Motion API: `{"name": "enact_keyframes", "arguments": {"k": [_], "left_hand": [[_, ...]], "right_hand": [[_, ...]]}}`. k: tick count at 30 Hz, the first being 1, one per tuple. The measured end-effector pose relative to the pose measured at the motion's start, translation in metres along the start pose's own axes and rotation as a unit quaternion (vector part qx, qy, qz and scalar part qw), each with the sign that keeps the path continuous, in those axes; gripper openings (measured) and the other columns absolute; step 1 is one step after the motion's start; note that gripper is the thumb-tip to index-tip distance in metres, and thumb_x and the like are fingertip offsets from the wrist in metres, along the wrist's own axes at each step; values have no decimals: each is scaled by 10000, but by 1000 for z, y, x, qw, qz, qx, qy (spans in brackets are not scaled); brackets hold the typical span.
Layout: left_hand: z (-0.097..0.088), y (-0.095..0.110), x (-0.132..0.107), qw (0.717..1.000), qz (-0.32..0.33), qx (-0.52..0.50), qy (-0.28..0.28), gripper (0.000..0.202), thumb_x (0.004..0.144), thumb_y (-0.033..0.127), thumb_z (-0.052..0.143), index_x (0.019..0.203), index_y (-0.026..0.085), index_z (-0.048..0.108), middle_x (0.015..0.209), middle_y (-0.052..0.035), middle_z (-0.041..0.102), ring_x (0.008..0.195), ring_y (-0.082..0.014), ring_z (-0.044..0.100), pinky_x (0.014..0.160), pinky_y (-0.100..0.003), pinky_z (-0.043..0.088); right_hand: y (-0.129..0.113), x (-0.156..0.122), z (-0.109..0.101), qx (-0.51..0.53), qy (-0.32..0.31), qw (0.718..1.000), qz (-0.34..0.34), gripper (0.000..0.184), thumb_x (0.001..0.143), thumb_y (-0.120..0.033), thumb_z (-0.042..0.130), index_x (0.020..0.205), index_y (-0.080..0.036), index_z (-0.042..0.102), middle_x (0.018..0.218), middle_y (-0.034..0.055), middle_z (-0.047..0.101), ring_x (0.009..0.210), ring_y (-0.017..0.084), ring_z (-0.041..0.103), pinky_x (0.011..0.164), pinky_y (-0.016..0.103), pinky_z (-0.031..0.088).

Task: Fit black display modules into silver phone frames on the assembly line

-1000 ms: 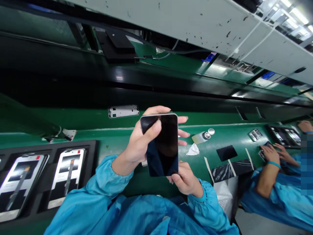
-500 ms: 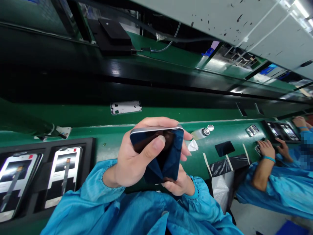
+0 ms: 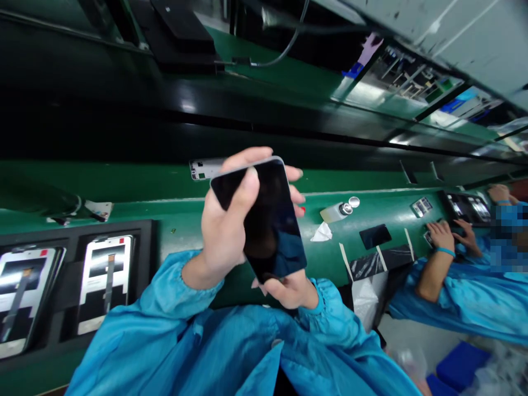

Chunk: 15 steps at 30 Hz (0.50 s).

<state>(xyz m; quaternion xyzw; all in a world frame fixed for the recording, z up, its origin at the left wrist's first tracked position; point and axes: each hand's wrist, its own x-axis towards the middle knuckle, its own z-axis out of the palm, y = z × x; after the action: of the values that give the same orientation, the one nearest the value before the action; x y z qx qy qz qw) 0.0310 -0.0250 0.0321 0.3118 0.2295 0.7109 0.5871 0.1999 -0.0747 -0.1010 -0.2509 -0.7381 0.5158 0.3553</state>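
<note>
A smartphone with a dark glossy screen and a light metal edge is held up in front of me, tilted. My left hand wraps round its upper part, the thumb lying on the screen and the fingertips showing past the far edge. At the lower end my right hand grips it, thumb on the front; the fingers beneath are mostly hidden. Behind the phone, partly covered by my left hand, a pale phone frame lies on the green bench.
At left, a black foam tray holds phone screen parts. To the right are a bottle with its lid flipped up, a white wipe and a dark screen panel. Further right a co-worker's hands handle a part.
Both hands have raised the phone away from me and turned its screen more toward my view. My grip stays on it, and the left hand now partly covers the phone frame behind.
</note>
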Motion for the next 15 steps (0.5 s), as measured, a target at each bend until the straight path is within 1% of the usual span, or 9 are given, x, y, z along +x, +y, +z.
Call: {"name": "enact_keyframes", "arguments": {"k": [2, 4, 5, 6, 8, 11, 13, 15], "left_hand": [[2, -7, 10, 999, 15, -9, 51, 278, 1133, 499, 643, 1238, 247, 695, 1078, -64, 845, 850, -235, 832, 705, -352, 717], [2, -12, 19, 997, 11, -20, 78, 297, 1183, 499, 514, 1213, 255, 681, 1069, -58, 837, 860, -229, 821, 712, -348, 701], [2, -12, 22, 996, 8, -26, 87, 328, 1201, 497, 447, 1202, 258, 672, 1067, -58, 834, 860, -225, 813, 713, -345, 692], [1, -12, 25, 995, 5, -33, 93, 366, 1215, 494, 382, 1195, 260, 662, 1065, -59, 832, 857, -221, 806, 714, -340, 684], [1, -11, 28, 994, 5, -48, 97, 422, 1227, 500, 299, 1184, 254, 639, 1047, -65, 824, 832, -211, 789, 699, -326, 669], [1, -8, 30, 992, 26, -58, 109, 451, 1219, 566, 294, 1175, 241, 603, 1022, -67, 806, 794, -204, 759, 663, -312, 653], [0, -7, 31, 991, 31, -51, 118, 476, 1218, 585, 263, 1181, 249, 598, 1035, -62, 800, 796, -202, 754, 663, -313, 650], [1, -7, 31, 991, 22, -47, 125, 511, 1221, 581, 203, 1185, 254, 594, 1032, -62, 795, 787, -197, 753, 657, -311, 643]], "right_hand": [[-7, 13, 2, 67, -20, 998, 7, 550, 1154, -603, 497, 912, -195, 776, 645, 26, 651, 546, 184, 615, 571, 348, 573], [-13, 25, 2, 122, -27, 992, 17, 584, 1161, -628, 488, 894, -190, 768, 627, 16, 645, 539, 165, 612, 577, 338, 569], [-16, 29, 1, 135, -24, 990, 23, 582, 1149, -645, 514, 861, -199, 754, 614, 11, 643, 538, 162, 614, 590, 341, 582], [-19, 33, 1, 143, -23, 989, 29, 565, 1135, -648, 551, 838, -208, 743, 607, 7, 646, 541, 161, 622, 605, 346, 599], [-25, 37, 1, 155, -19, 987, 33, 486, 1112, -602, 634, 845, -213, 752, 608, 1, 665, 545, 159, 641, 613, 343, 615], [-33, 40, 5, 183, -2, 982, 38, 382, 1117, -489, 676, 898, -194, 779, 590, -12, 677, 496, 140, 641, 558, 301, 581], [-37, 40, 10, 198, 10, 978, 62, 402, 1128, -479, 665, 866, -188, 759, 550, -22, 659, 438, 125, 610, 517, 279, 548], [-39, 39, 14, 200, 28, 975, 89, 466, 1127, -531, 652, 815, -193, 730, 505, -29, 629, 397, 121, 577, 493, 277, 531]]}}
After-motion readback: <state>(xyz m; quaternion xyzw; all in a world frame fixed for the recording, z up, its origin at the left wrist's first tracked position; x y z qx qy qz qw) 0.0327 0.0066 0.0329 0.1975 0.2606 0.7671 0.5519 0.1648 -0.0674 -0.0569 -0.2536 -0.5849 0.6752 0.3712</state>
